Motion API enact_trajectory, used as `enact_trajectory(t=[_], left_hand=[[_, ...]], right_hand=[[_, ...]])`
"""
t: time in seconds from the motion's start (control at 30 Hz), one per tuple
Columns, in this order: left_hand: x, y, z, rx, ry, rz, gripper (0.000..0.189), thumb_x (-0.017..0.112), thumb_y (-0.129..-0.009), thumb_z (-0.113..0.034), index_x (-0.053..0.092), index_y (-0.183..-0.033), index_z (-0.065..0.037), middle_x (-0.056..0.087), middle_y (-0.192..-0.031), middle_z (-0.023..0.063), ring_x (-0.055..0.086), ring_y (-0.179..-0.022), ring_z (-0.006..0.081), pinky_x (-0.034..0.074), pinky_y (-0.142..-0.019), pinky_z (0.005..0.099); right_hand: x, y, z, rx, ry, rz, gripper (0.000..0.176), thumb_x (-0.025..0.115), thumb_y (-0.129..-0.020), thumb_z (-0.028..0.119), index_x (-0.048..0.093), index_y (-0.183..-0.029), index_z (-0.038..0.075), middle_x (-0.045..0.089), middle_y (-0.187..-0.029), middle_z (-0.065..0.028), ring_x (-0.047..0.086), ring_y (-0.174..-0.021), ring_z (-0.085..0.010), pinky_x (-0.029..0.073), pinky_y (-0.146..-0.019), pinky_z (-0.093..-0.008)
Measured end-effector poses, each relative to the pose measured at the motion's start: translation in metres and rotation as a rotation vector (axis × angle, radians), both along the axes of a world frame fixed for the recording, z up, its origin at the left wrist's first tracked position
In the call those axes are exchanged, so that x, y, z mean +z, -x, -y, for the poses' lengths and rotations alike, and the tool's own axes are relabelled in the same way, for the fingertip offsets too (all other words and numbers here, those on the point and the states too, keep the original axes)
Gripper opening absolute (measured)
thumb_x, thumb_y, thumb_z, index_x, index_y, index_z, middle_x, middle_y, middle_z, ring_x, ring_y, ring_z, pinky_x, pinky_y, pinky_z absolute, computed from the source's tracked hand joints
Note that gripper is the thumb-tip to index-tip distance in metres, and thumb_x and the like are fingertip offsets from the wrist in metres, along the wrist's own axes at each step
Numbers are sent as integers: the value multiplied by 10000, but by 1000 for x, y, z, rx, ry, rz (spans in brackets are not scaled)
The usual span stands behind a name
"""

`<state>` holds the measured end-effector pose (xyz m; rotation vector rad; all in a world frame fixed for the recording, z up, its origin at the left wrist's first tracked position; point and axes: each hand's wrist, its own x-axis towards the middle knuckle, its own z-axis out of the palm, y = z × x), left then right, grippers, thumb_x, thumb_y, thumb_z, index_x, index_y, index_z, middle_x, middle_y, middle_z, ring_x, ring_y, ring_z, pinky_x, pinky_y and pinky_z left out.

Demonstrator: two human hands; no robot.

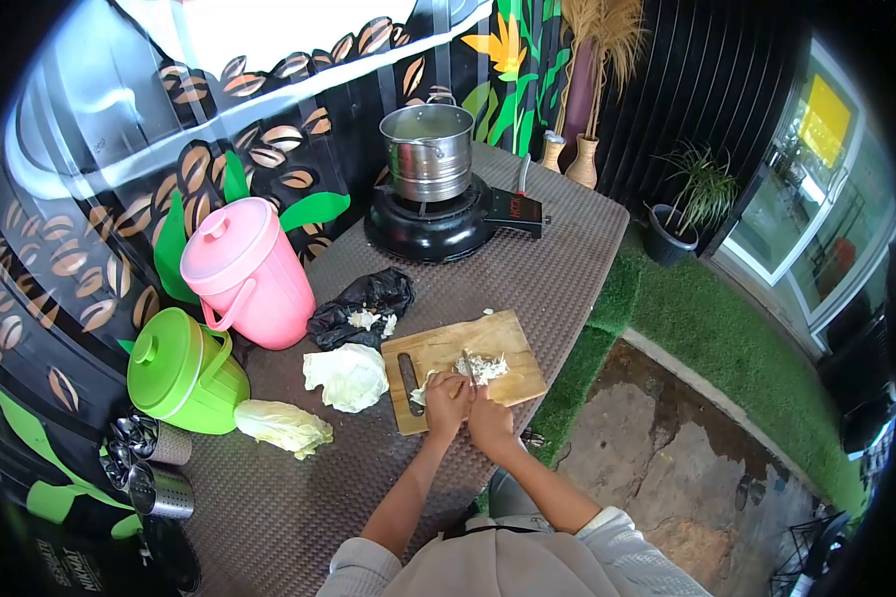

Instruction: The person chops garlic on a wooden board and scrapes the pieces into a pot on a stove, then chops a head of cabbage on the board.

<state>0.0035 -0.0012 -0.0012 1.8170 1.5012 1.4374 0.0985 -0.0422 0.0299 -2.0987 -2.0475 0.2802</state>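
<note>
A wooden cutting board (518, 353) lies near the table's front edge, with chopped white pieces (486, 369) on it. My left hand (448, 400) is closed at the board's lower middle, its fingers bent over pale leaf pieces. Touching or nearly touching it, my right hand (490, 416) is closed around a knife, whose handle is mostly hidden and whose blade shows only in part beside the chopped pieces. Left of the board sits a pale cabbage piece (346, 377), and farther left lies a longer leafy cabbage piece (284, 427).
A steel pot (428, 154) stands on a black portable stove (431, 229) at the back. Pink (259, 284) and green (194, 373) lidded jugs stand left. A black plastic bag (368, 298) holds scraps. Metal utensil holders (161, 490) are at lower left.
</note>
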Motion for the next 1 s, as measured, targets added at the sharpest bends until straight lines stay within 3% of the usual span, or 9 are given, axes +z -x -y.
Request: enact_trajectory(t=[0.13,0.2,0.33,0.4,0.53,0.63,0.87,0.93,1.0], left_hand=[[3,0,0,-6,3,-3,74,698,-751,-53,712,-814,-17,653,-857,107,577,-877,306,459,-808,385],[1,0,2,-20,32,40,73,695,-758,-56,713,-816,-14,652,-866,109,575,-886,305,458,-810,385],[3,1,1,4,-16,-11,85,712,-749,-46,718,-825,-9,664,-862,123,602,-858,298,473,-785,380],[5,0,2,-2,-1,2,85,710,-752,-47,720,-829,-11,664,-862,125,605,-851,298,477,-773,379],[4,1,4,-10,6,-17,85,707,-754,-44,721,-832,-12,665,-865,125,607,-849,299,479,-768,381],[3,0,0,-6,14,-8,81,703,-757,-38,720,-831,-10,665,-859,121,605,-850,299,479,-774,381],[2,0,1,-6,-35,-7,87,688,-775,-35,718,-854,-15,666,-857,115,600,-850,300,471,-774,381],[3,0,1,-19,-31,23,95,684,-779,-35,716,-866,-14,665,-861,116,599,-856,301,468,-776,382],[4,0,1,5,-62,7,123,673,-794,-42,716,-906,-13,655,-879,126,599,-857,301,469,-769,387]], right_hand=[[-11,1,-5,-45,-36,20,229,505,-908,177,472,-1008,-26,677,-697,-167,701,-676,-317,571,-582,-378],[-6,-6,-13,42,7,-30,354,554,-868,161,431,-1099,-77,673,-720,-185,699,-670,-311,564,-564,-382],[2,-3,-6,93,44,6,360,540,-877,166,427,-1111,-82,673,-707,-176,697,-657,-312,563,-556,-378],[-6,6,2,-43,10,19,387,555,-871,168,421,-1123,-94,676,-741,-186,699,-690,-317,565,-571,-381],[-3,3,-11,-52,81,-47,362,556,-871,165,429,-1104,-82,677,-748,-188,699,-696,-326,567,-581,-388],[9,-12,-11,100,73,-8,250,523,-883,138,443,-1044,-35,672,-738,-192,696,-684,-325,569,-594,-396],[-11,-14,-15,-1,38,-36,256,553,-858,138,468,-1032,-29,671,-731,-180,695,-697,-338,564,-595,-409],[2,-43,-38,229,41,-76,255,539,-852,112,465,-1044,-38,666,-752,-205,684,-726,-365,547,-613,-445],[4,-66,-50,283,59,-64,240,500,-882,137,458,-1049,-31,662,-758,-214,666,-716,-388,524,-606,-480]])
